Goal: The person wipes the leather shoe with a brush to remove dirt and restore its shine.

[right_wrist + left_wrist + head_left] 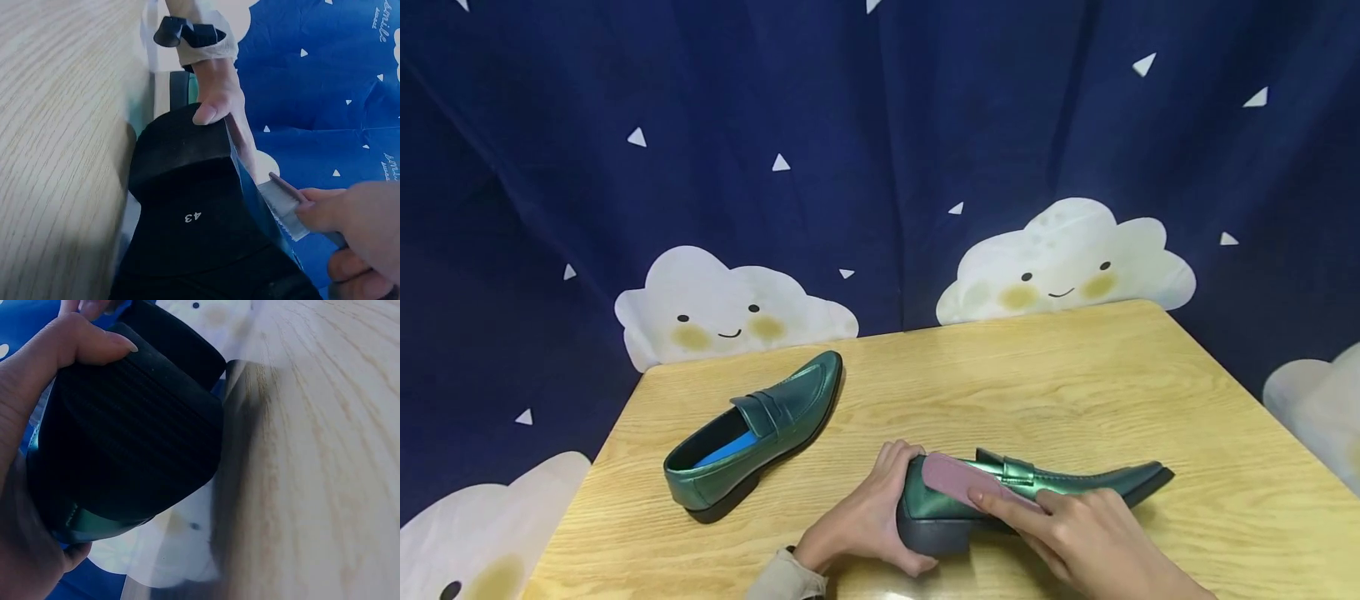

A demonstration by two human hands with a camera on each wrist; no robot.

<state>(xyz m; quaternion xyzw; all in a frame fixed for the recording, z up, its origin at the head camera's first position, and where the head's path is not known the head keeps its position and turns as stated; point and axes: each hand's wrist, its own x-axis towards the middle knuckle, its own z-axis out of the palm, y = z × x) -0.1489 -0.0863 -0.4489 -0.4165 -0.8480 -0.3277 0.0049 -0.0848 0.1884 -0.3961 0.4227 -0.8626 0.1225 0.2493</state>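
A white "43" stands on the shoe's sole [200, 240], and "smile" on the blue curtain [306, 94].

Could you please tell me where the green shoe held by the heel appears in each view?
Head: the held green shoe is low, right of centre, toe pointing right.
Left wrist: left half, with its black heel toward the camera.
Right wrist: lower middle, its sole marked 43 facing the camera.
Shared landmark: the left hand, its thumb against the heel in all three views.
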